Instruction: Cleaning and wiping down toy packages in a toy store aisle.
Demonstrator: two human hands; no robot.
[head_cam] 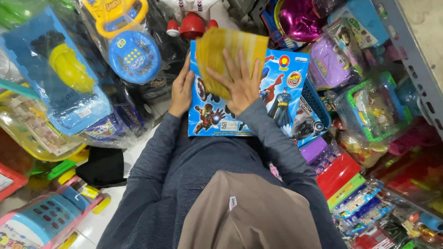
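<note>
Looking straight down, we find the blue toy card [240, 108] at the centre, a flat cardboard sheet printed with cartoon heroes, its long axis running away from us toward the heaped toys. On its upper part lies a yellow cloth [230, 57], bunched and a little blurred, covering the card's top edge.

Our right hand [237, 83] lies right on top of that cloth, fingers spread wide and palm flat, pressing cloth against card; the card is directly beneath the hand, not off to any side. Our left hand [181, 90] sits at the card's left edge, fingers together and curled along the border, gripping it there. So the right hand is the one nearer the cloth, the left only at the rim, steadying.

Around this, we see bagged toys everywhere: a round blue toy phone [134, 56] up left, a blue basket [318, 115] tucked under the card's right side, a purple toy [328, 64] beyond it, and a grey shelf rail [413, 60] at the far right.
</note>
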